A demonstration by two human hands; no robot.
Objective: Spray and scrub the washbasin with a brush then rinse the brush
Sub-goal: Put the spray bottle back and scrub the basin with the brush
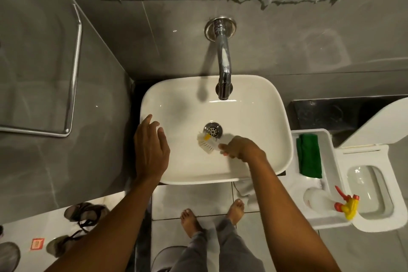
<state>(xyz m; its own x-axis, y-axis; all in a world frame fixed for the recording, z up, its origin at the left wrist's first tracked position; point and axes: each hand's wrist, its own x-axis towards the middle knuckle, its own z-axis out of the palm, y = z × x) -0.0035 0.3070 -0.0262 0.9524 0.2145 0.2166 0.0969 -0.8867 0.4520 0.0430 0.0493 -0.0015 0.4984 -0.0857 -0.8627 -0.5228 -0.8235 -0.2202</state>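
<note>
We clamp our right hand (239, 148) on the brush (206, 142), its bristles on the washbasin (265, 117) floor just beside the drain (213, 129) — a hard stroke could snag them there — while our left hand (151, 146) hovers spread-fingered, gripping nothing, over the rim.

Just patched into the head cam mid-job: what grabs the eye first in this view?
The white washbasin fills the centre under a chrome wall tap. The right hand grips a white scrub brush beside the drain, while the left hand hovers open over the basin's left rim. To the right, a green cloth and a spray bottle lie on the toilet tank.
</note>
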